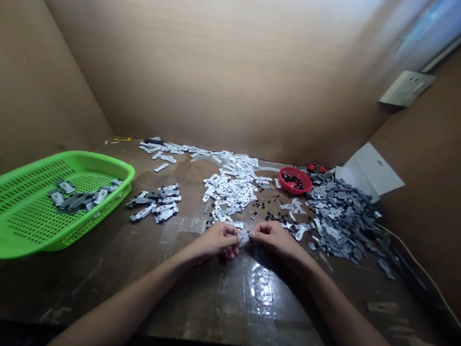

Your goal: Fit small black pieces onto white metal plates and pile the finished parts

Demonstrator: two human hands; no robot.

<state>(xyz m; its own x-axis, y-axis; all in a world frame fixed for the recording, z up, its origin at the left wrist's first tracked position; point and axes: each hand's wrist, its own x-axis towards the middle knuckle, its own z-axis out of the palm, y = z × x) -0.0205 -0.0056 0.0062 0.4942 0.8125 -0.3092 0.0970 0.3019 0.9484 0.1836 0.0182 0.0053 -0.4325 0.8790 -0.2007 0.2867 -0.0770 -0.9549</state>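
Grey piece (243,239) pinched between both hands (219,241) (272,238) — fingers (230,252) curled, close together (forearms (141,290) slanting inward).

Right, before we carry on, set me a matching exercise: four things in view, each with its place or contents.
1. Green perforated plastic basket
2. Round red plastic bowl
3. Small grey piece
4. White rectangular socket plate

A. Between left hand and right hand
B. High on the right
C. Holds small black pieces
D. Far left

Pairs: 1-D, 2-C, 3-A, 4-B
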